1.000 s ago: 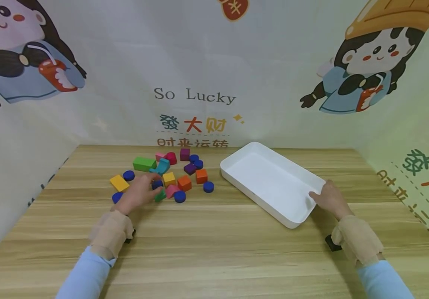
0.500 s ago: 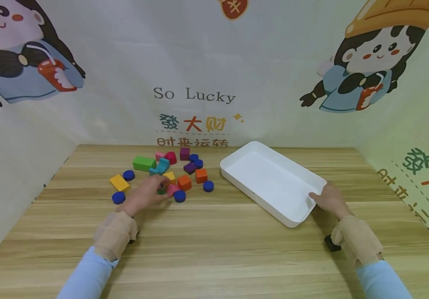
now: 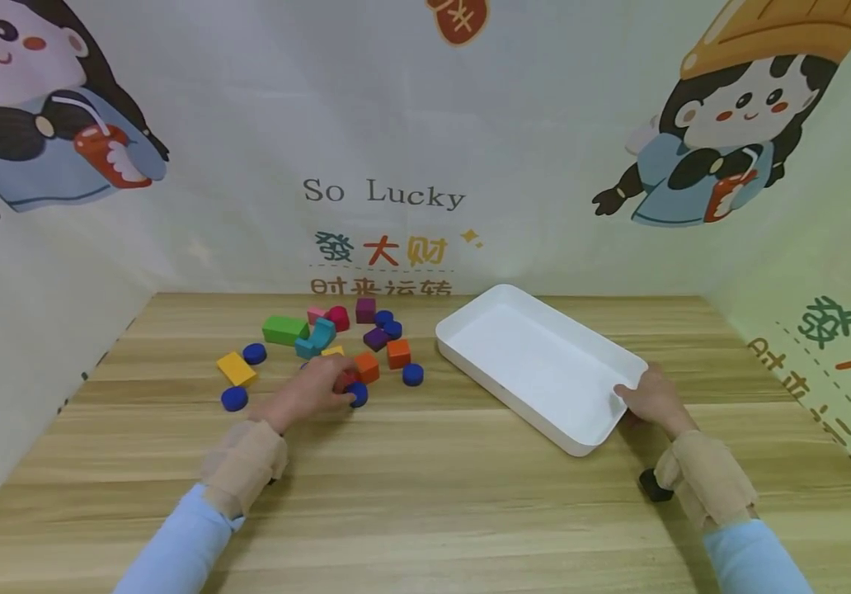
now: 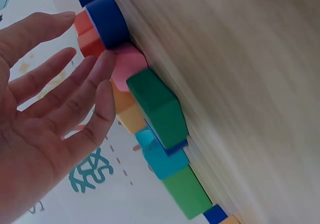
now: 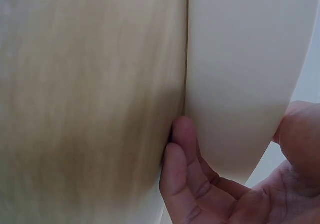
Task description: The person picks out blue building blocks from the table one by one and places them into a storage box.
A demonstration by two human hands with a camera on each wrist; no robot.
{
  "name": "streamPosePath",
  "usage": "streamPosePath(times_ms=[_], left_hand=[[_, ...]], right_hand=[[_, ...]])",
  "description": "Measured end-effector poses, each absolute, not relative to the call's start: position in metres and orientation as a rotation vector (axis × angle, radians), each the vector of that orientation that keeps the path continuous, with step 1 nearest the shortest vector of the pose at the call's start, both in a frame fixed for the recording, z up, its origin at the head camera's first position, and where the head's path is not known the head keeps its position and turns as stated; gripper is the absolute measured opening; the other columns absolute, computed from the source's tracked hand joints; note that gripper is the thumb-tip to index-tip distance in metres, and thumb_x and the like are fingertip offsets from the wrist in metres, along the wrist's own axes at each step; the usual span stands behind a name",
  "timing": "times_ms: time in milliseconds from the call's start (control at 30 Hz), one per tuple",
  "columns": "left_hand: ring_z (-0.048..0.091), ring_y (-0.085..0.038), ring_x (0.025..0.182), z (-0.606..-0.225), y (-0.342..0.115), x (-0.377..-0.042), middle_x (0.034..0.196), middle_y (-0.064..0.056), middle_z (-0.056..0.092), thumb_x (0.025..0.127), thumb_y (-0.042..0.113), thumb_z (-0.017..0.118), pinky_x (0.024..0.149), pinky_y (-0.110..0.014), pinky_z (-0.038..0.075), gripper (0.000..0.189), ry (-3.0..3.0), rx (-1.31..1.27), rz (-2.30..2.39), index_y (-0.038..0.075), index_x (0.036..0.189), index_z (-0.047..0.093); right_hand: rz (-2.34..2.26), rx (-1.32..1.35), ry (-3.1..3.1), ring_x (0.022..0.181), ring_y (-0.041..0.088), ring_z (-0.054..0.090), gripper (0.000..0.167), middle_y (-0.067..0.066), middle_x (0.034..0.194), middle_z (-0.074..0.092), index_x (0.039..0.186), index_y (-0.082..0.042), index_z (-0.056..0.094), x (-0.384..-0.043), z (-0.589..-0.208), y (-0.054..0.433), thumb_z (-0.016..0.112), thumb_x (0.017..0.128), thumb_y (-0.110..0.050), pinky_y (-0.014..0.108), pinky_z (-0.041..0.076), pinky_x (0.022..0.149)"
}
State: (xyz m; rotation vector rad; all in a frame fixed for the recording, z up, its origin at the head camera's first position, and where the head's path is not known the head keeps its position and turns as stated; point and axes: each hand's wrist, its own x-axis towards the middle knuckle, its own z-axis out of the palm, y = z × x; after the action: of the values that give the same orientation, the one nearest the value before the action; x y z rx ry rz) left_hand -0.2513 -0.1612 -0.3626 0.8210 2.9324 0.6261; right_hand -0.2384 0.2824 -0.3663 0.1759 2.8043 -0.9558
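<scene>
Left hand (image 3: 308,391), spread and unloaded, has been shifted rightward; a blue disc (image 3: 359,394) is apparently brought within reach; white tray (image 3: 537,367) is gripped by right hand (image 3: 654,402)

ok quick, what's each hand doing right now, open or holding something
Left hand: open, at the blue disc, holding nothing.
Right hand: holding the tray by its edge, thumb inside, fingers outside.
</scene>
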Motion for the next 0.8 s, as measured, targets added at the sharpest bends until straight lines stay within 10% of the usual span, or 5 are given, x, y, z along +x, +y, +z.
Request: streamPosePath(times_ms=[300,800], left_hand=[[0.055,-0.021,0.081,-0.368,-0.15,-0.251,0.099,-0.014,0.061,0.076,0.007,0.068,0.079,-0.037,0.048,0.034,2.89,0.82,0.471,-0.004,0.107,0.056],[0.052,-0.016,0.067,-0.365,-0.138,-0.25,0.082,-0.007,0.061,0.076,0.006,0.068,0.069,-0.032,0.049,0.018,2.898,0.807,0.247,0.001,0.093,0.063]], right_hand=[[-0.798,0.173,2.877,0.064,0.035,0.056,0.053,0.032,0.078,0.049,0.111,0.032,0.018,-0.237,-0.365,0.281,0.036,0.085,-0.011,0.034,0.05,0.06],[-0.963,0.255,2.812,0.048,0.017,0.053,0.054,0.036,0.082,0.045,0.114,0.03,0.012,-0.238,-0.367,0.282,0.031,0.082,-0.009,0.024,0.049,0.044]])
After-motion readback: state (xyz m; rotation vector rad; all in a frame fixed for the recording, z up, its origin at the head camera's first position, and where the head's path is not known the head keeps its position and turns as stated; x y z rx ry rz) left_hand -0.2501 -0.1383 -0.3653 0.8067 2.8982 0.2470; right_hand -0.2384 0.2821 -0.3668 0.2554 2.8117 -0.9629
